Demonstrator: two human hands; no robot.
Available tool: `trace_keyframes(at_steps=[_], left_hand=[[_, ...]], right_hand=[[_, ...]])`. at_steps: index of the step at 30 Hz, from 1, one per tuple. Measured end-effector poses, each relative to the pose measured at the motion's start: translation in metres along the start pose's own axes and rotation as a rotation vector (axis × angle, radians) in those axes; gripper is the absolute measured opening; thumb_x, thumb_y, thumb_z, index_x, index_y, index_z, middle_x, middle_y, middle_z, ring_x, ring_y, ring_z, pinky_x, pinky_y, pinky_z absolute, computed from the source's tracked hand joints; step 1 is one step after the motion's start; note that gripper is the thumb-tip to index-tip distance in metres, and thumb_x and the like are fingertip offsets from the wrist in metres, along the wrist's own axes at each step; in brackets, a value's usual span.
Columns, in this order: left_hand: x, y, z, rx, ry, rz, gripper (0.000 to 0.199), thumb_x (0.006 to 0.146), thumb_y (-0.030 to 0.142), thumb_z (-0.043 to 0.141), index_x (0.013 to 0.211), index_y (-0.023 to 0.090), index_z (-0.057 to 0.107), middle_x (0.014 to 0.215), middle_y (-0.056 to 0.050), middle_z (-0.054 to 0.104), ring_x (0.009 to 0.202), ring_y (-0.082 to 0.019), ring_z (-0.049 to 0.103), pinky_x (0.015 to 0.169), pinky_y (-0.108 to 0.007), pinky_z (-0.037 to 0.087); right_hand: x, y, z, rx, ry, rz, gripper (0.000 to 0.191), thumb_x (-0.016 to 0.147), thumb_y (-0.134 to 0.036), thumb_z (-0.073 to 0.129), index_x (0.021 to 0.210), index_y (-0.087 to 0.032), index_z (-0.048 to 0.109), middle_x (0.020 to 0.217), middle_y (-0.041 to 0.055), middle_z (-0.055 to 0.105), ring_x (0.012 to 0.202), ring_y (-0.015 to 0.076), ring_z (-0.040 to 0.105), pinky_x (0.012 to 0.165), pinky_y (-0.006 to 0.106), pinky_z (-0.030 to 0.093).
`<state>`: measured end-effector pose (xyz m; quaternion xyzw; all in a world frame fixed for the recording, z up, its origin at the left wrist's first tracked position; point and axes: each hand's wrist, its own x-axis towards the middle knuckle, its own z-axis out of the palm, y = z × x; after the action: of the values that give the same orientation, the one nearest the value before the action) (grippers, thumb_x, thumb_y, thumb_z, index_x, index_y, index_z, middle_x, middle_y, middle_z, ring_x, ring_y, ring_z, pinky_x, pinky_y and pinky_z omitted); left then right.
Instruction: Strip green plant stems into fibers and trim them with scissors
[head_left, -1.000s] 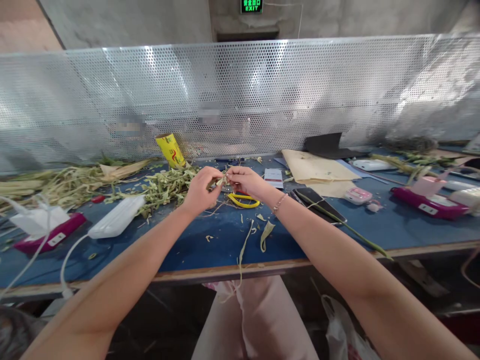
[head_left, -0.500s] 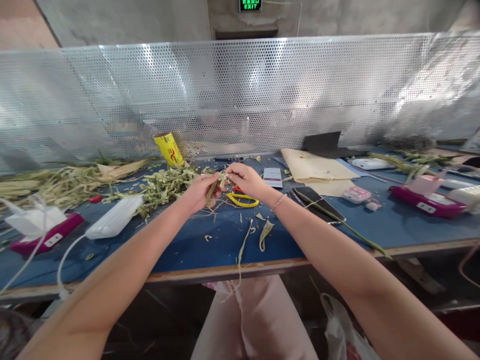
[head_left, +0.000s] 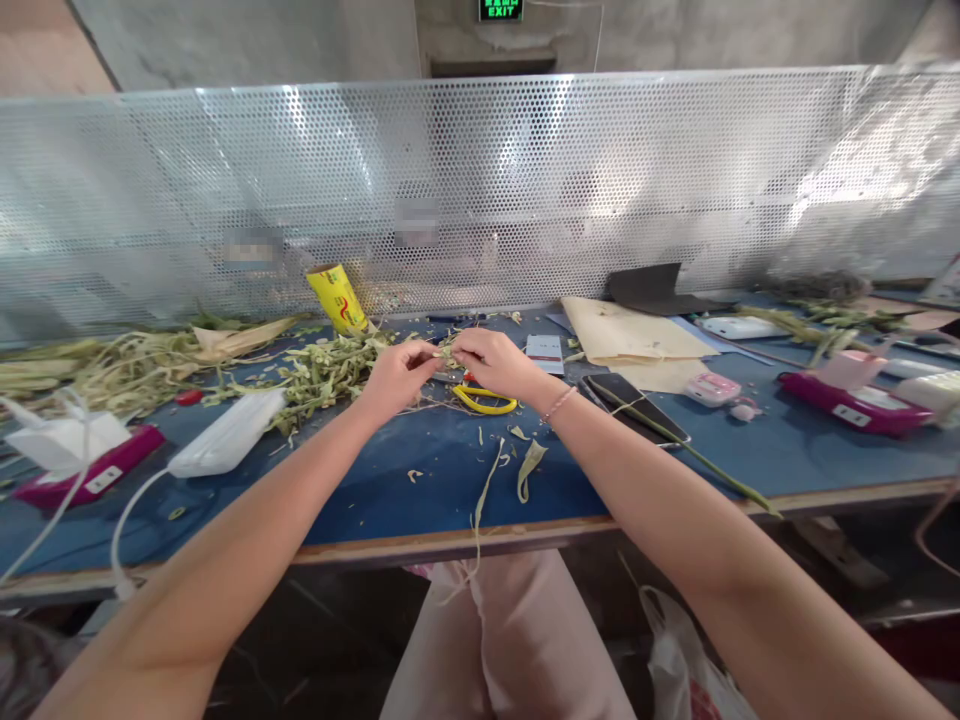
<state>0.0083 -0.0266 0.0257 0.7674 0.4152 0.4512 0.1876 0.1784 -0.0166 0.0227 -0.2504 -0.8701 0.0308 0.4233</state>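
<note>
A small piece of pale green plant material (head_left: pixel 445 354) is pinched between my two hands above the blue table. My left hand (head_left: pixel 401 376) grips its left side with closed fingers. On the other side, my right hand (head_left: pixel 491 358) holds it with bent fingers. Yellow-handled scissors (head_left: pixel 486 401) lie just below my right hand. Left of my left hand is a pile of dried green leaves (head_left: pixel 322 375). Thin fibres and a curled leaf strip (head_left: pixel 531 470) lie nearer the table's front edge.
A yellow tube (head_left: pixel 337 298) leans behind the leaf pile. Left are a white power bank (head_left: pixel 229 435) and a magenta box (head_left: pixel 90 475). Right are a phone (head_left: pixel 634 405), brown paper (head_left: pixel 630 335) and a pink case (head_left: pixel 711 389). A perforated metal screen (head_left: pixel 480 190) stands behind.
My left hand has turned, with its back now more toward the camera. The tan strands that hung below it are now mostly hidden. My right hand has barely moved.
</note>
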Motion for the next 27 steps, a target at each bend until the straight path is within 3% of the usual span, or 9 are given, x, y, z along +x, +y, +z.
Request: trace_keyframes(at_steps=[5, 9, 13, 17, 23, 27], left_hand=[[-0.002, -0.002, -0.003, 0.297, 0.123, 0.315, 0.013, 0.073, 0.019, 0.054, 0.077, 0.016, 0.066, 0.075, -0.004, 0.068, 0.069, -0.013, 0.059, 0.066, -0.025, 0.045], [0.0, -0.007, -0.005, 0.379, 0.161, 0.519, 0.014, 0.075, 0.018, 0.052, 0.073, 0.017, 0.066, 0.073, -0.005, 0.068, 0.071, -0.013, 0.06, 0.07, -0.026, 0.046], [0.0, -0.008, -0.003, 0.358, 0.161, 0.448, 0.015, 0.075, 0.02, 0.054, 0.083, 0.018, 0.066, 0.078, -0.004, 0.069, 0.072, -0.013, 0.061, 0.07, -0.026, 0.047], [-0.002, -0.004, 0.0, 0.292, 0.144, 0.372, 0.022, 0.075, 0.022, 0.054, 0.094, 0.018, 0.065, 0.081, -0.004, 0.068, 0.072, -0.012, 0.06, 0.067, -0.025, 0.047], [-0.002, -0.002, -0.001, 0.28, 0.124, 0.413, 0.018, 0.077, 0.022, 0.052, 0.087, 0.019, 0.066, 0.075, -0.003, 0.066, 0.067, -0.012, 0.059, 0.061, -0.024, 0.046], [-0.001, -0.003, -0.002, 0.377, 0.148, 0.56, 0.018, 0.08, 0.021, 0.049, 0.086, 0.019, 0.066, 0.073, -0.003, 0.065, 0.068, -0.011, 0.058, 0.063, -0.025, 0.046]], right_hand=[[0.002, -0.003, 0.002, 0.173, 0.021, 0.187, 0.014, 0.075, -0.015, 0.043, 0.063, -0.016, 0.05, 0.063, -0.0004, 0.049, 0.063, 0.0094, 0.045, 0.063, 0.023, 0.035], [0.003, 0.001, 0.007, 0.551, -0.06, 0.439, 0.013, 0.074, -0.019, 0.045, 0.064, -0.016, 0.05, 0.057, -0.0032, 0.047, 0.05, 0.0064, 0.044, 0.053, 0.021, 0.036], [0.003, 0.003, 0.011, 0.814, -0.054, 0.555, 0.01, 0.072, -0.017, 0.047, 0.063, -0.015, 0.05, 0.056, -0.0045, 0.047, 0.046, 0.0042, 0.045, 0.051, 0.02, 0.038], [0.003, 0.0, 0.009, 0.895, -0.023, 0.57, 0.011, 0.073, -0.015, 0.048, 0.062, -0.015, 0.049, 0.056, -0.0052, 0.048, 0.046, 0.0036, 0.048, 0.052, 0.019, 0.041], [0.004, 0.0, 0.007, 0.886, -0.006, 0.578, 0.012, 0.073, -0.013, 0.049, 0.062, -0.014, 0.052, 0.054, -0.0048, 0.05, 0.045, 0.0031, 0.047, 0.049, 0.017, 0.038], [0.003, -0.002, 0.008, 1.027, -0.008, 0.6, 0.012, 0.074, -0.013, 0.05, 0.062, -0.013, 0.053, 0.056, -0.0037, 0.051, 0.046, 0.0029, 0.047, 0.05, 0.018, 0.039]])
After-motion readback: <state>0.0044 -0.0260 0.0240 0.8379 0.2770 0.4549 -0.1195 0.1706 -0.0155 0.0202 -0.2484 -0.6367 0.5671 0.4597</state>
